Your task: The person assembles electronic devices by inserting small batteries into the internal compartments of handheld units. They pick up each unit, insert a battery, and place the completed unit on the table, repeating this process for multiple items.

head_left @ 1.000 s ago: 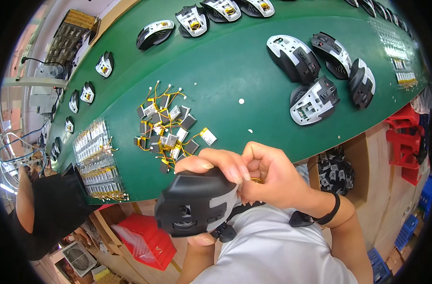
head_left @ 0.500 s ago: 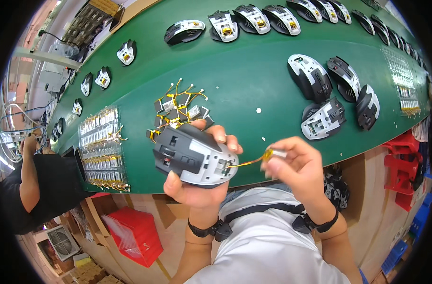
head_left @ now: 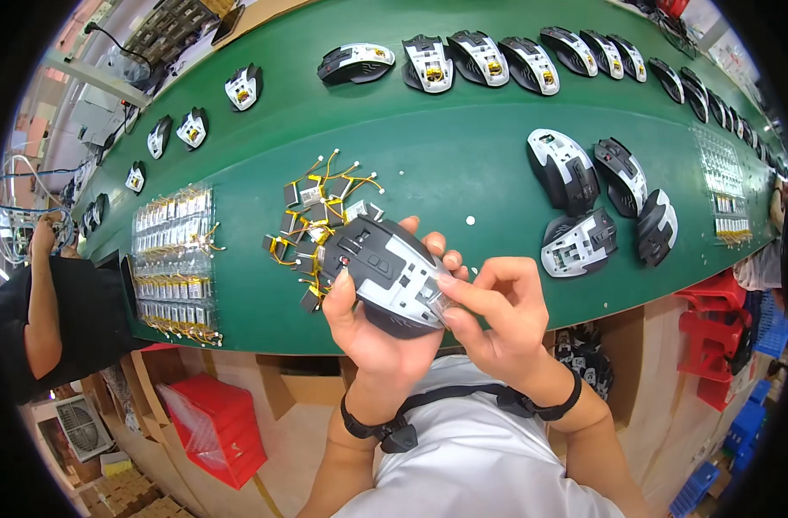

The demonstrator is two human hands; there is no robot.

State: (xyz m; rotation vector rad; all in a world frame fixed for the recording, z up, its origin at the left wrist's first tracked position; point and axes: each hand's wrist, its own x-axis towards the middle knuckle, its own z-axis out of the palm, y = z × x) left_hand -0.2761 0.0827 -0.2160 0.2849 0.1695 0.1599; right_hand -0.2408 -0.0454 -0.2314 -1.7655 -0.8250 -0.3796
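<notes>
My left hand [head_left: 377, 341] is wrapped round a black-and-white computer mouse [head_left: 381, 272], gripping it by its sides with the top shell up. At the rear opening of the mouse, the thumb and fingers of my right hand [head_left: 506, 319] pinch a small silvery battery [head_left: 437, 302]. The battery lies at the opening and is partly hidden by the fingers; I cannot tell how far in it sits. Beyond the mouse is a loose pile of small batteries [head_left: 310, 193] with yellow tape and thin wires.
On the green table [head_left: 446, 181], several mice [head_left: 562, 168] cluster at the right. A row of mice [head_left: 476, 60] lines the far side. Clear trays of batteries [head_left: 174, 259] lie left, others [head_left: 729, 194] far right. A co-worker's arm [head_left: 42, 302] shows at far left; a red crate [head_left: 217, 432] stands below.
My right hand has brought the battery leftward from beside the mouse to its rear opening. The mouse has shifted right and turned somewhat. The wire that was stretched between them no longer shows.
</notes>
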